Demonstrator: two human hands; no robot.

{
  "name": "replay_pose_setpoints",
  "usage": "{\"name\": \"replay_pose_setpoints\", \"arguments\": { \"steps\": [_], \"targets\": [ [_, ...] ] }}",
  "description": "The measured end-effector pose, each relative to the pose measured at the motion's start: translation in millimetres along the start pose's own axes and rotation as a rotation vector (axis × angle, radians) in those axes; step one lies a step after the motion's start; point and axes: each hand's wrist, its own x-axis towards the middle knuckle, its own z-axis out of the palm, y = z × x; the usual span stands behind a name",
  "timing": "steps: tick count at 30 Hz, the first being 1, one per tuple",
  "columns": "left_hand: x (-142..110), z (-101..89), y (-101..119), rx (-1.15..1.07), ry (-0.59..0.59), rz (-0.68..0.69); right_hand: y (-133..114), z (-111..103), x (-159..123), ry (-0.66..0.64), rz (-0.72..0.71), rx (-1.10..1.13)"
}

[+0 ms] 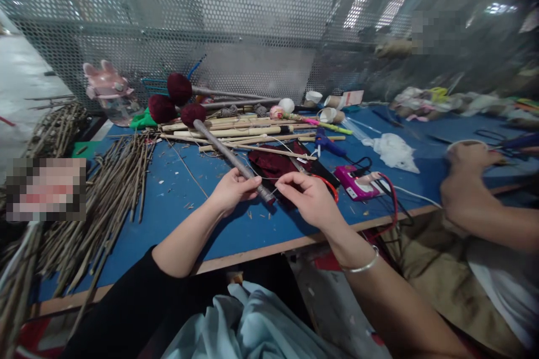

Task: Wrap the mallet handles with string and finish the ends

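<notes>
My left hand (pixel 233 189) is closed around the near end of a grey stick (pixel 227 154) that has a dark red ball head (pixel 193 114) at its far end. My right hand (pixel 306 195) pinches a thin white thread (pixel 269 179) that runs to the stick's near tip. A bracelet sits on my right wrist. Just behind my hands lies a piece of dark red cloth (pixel 273 161) on the blue table (pixel 202 219). Two more red-headed sticks (pixel 172 95) lie further back.
Bundles of thin brown twigs (pixel 113 190) cover the table's left side. Pale bamboo sticks (pixel 236 132) lie across the middle. A pink glue gun (pixel 353 182) with red cable sits right of my hand. Another person's hands (pixel 463 174) work at the right. Mesh screen behind.
</notes>
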Motion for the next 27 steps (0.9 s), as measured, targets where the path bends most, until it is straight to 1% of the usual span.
{"name": "replay_pose_setpoints", "arguments": {
  "steps": [3,7,14,16,18,19,22,24,25,27],
  "targets": [
    [-1,-0.4,1,0.004,0.005,-0.012,7,2,-3,0.029,0.054,0.074],
    [-2,0.4,3,-0.006,-0.001,-0.017,17,7,-7,0.054,0.090,0.148],
    [-4,0.6,4,-0.050,-0.052,-0.018,31,22,-14,0.032,0.101,0.226],
    [-5,0.3,4,-0.053,-0.044,-0.027,32,28,-20,0.062,0.107,0.229],
    [-5,0.6,5,-0.059,-0.031,-0.034,32,36,-27,0.157,0.055,0.159],
    [-5,1.0,5,-0.067,-0.028,-0.029,33,40,-31,0.232,-0.002,0.092],
    [-4,2.9,5,-0.098,-0.028,0.008,33,47,-39,0.452,-0.241,-0.146],
    [-3,4.1,4,-0.107,-0.029,0.027,34,50,-42,0.524,-0.353,-0.258],
    [-2,4.5,3,-0.108,-0.031,0.035,34,50,-42,0.542,-0.380,-0.295],
    [-2,4.8,2,-0.108,-0.034,0.052,34,52,-41,0.562,-0.389,-0.332]
  ]
}}
